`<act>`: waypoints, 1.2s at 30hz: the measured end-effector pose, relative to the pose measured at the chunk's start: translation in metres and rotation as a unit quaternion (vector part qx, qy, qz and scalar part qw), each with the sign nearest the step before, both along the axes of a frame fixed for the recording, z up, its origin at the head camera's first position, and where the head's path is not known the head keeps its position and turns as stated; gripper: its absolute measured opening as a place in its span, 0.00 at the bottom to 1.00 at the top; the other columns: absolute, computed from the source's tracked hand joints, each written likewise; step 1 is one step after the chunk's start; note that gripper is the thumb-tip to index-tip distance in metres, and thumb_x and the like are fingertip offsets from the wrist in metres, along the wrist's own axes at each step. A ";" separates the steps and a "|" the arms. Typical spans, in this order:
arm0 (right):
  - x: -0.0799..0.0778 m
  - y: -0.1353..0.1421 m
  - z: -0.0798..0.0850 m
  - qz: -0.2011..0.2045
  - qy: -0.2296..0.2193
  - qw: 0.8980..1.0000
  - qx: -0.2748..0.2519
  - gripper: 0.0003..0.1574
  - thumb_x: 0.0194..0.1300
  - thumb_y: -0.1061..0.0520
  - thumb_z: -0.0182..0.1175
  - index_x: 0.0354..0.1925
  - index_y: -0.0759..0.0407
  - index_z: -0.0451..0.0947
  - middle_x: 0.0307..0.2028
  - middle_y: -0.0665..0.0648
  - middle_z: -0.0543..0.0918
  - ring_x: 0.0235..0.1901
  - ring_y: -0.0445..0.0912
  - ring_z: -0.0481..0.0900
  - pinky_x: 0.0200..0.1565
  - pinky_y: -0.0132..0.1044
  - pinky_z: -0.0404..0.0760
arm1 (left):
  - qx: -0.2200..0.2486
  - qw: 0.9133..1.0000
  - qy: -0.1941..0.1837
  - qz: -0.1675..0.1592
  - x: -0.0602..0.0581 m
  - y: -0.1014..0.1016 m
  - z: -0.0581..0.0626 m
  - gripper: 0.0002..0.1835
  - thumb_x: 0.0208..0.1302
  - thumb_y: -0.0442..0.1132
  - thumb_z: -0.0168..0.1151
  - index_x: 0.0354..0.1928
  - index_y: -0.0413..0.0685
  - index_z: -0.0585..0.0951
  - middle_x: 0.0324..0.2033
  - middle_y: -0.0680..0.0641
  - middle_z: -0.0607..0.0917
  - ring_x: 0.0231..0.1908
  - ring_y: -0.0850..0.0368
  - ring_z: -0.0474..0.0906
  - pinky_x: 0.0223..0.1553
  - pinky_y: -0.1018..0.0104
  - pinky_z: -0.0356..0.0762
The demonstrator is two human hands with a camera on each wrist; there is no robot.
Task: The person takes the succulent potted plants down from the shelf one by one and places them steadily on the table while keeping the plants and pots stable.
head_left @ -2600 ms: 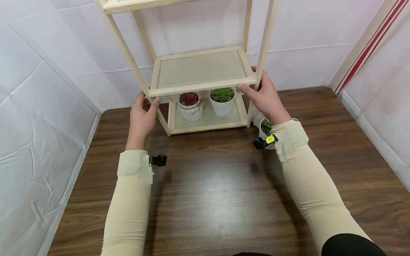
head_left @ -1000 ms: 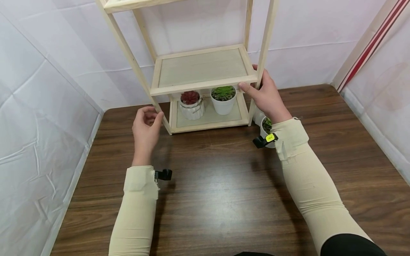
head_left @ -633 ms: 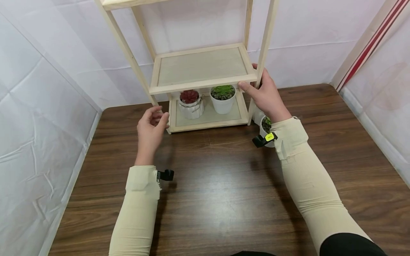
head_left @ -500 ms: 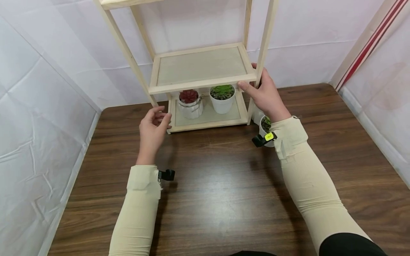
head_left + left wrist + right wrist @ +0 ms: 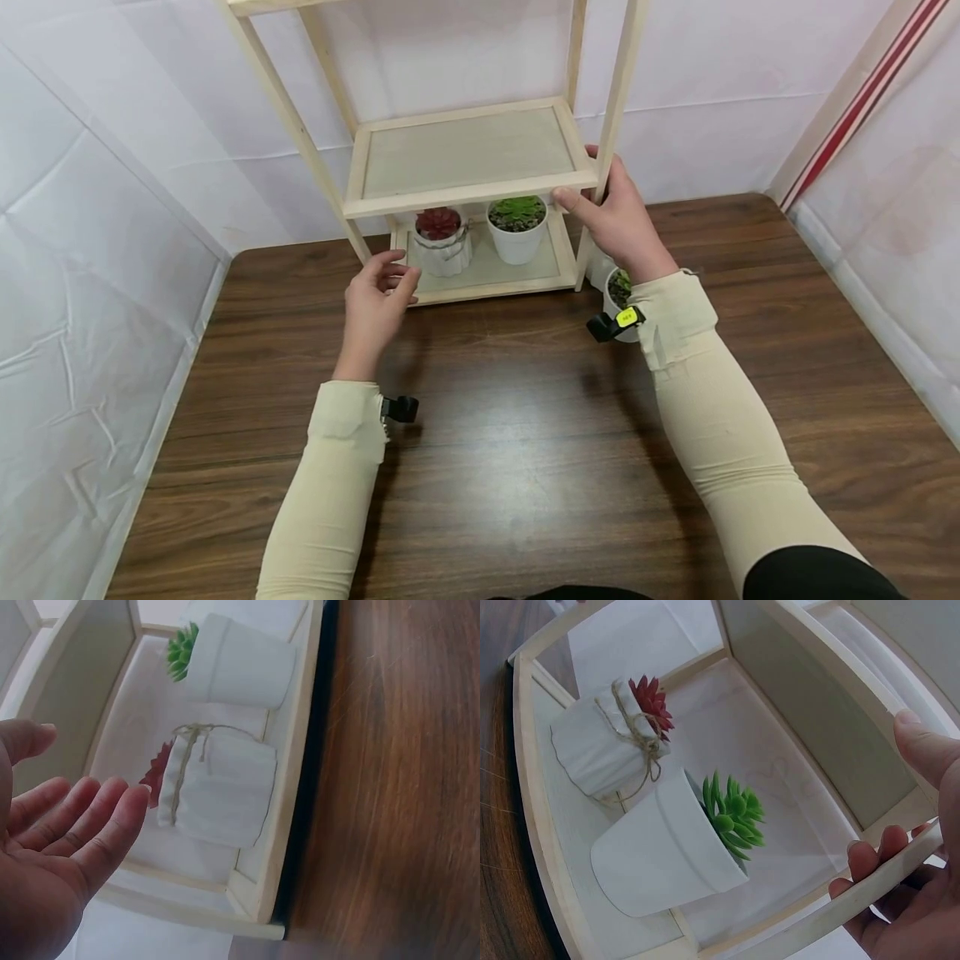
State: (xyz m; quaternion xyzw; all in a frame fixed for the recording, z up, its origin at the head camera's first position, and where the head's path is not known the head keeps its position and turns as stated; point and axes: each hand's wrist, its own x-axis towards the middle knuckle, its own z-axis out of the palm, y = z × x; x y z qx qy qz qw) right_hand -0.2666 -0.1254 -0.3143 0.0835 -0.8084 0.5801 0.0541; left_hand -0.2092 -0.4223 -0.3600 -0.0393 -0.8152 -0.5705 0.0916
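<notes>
A pale wooden tiered shelf (image 5: 471, 154) stands at the back of the table. On its bottom tier sit two potted succulents: a red one in a white pot tied with twine (image 5: 444, 255), and a green one in a plain white pot (image 5: 519, 247) to its right. My right hand (image 5: 621, 223) grips the shelf's right front post, thumb at the middle tier's edge and fingers around the post. Near the left front post my left hand (image 5: 375, 302) hovers before the red succulent, fingers loosely bent and holding nothing. In the left wrist view a gap shows between its fingers and the twine-tied pot (image 5: 221, 791).
Just right of the shelf, partly behind my right wrist, stands another green potted plant (image 5: 618, 287), with a white pot-like object (image 5: 599, 271) behind it. The dark wood table (image 5: 487, 433) spreads in front. White sheeting (image 5: 712, 100) walls the back and sides.
My left hand has let go of the shelf's left post and moved down and right, toward the red succulent. The right hand has kept its grip on the right post.
</notes>
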 end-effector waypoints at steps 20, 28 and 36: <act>-0.012 0.005 -0.012 -0.004 -0.003 1.000 -0.013 0.47 0.54 0.43 0.62 0.67 0.44 0.50 0.41 0.53 0.71 0.37 0.45 0.72 0.40 0.37 0.71 | 0.019 1.000 0.014 -0.017 -0.024 0.011 -0.038 0.25 0.59 0.48 0.60 0.57 0.47 0.72 0.46 0.42 0.79 0.46 0.52 0.79 0.39 0.66 0.80; 0.000 -0.001 0.000 0.000 0.000 1.000 -0.008 0.46 0.57 0.45 0.61 0.67 0.48 0.50 0.39 0.51 0.71 0.36 0.44 0.71 0.40 0.36 0.70 | 0.021 0.999 -0.002 -0.029 -0.018 0.018 -0.028 0.25 0.60 0.41 0.60 0.59 0.41 0.69 0.51 0.37 0.76 0.51 0.47 0.76 0.49 0.59 0.76; -0.011 0.004 -0.013 -0.005 0.007 1.000 -0.001 0.45 0.54 0.42 0.62 0.65 0.43 0.53 0.40 0.52 0.71 0.37 0.46 0.70 0.40 0.38 0.69 | 0.030 0.997 -0.013 -0.065 -0.010 0.023 -0.017 0.28 0.60 0.38 0.59 0.61 0.37 0.65 0.57 0.34 0.71 0.56 0.41 0.71 0.52 0.52 0.72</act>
